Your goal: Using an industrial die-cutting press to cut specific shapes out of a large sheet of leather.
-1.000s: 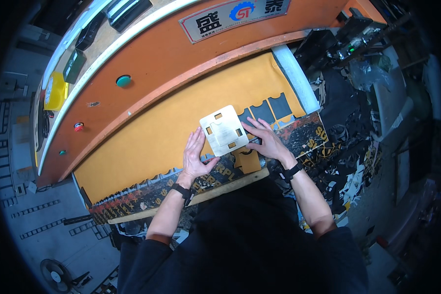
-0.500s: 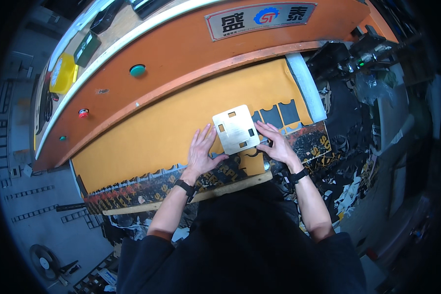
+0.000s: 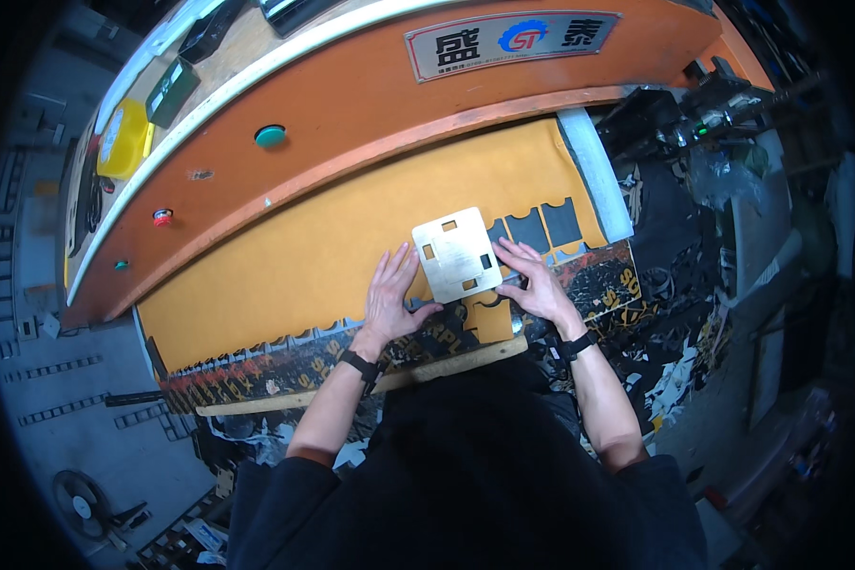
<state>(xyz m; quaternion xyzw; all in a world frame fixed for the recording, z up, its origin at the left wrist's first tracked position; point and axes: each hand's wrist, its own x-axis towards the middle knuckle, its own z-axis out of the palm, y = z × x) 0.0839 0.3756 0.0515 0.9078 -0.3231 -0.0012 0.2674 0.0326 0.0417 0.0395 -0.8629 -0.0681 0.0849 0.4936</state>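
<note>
A pale metal plate (image 3: 457, 255) with rounded corners and several square holes lies on a yellow-orange sheet (image 3: 342, 228). To its left is my left hand (image 3: 389, 296), fingers stretched out and fingertips at the plate's left edge, the thumb pointing to its near-left corner. My right hand (image 3: 537, 284) touches the plate's right edge with its fingertips and thumb spread apart. Neither hand is wrapped round anything. Dark cut-outs (image 3: 525, 230) with yellow strips between them show in the sheet just right of the plate. A notched sheet piece (image 3: 490, 321) hangs over the near side.
An orange machine beam (image 3: 351, 114) spans the far side, with a green button (image 3: 270, 136) and a red button (image 3: 162, 218). Along the near edge runs a worn black board (image 3: 285, 366). Black scraps (image 3: 679, 275) pile up at the right. A fan (image 3: 81, 503) stands lower left.
Both hands and the plate keep nearly the same place on the sheet. The whole view has shifted slightly.
</note>
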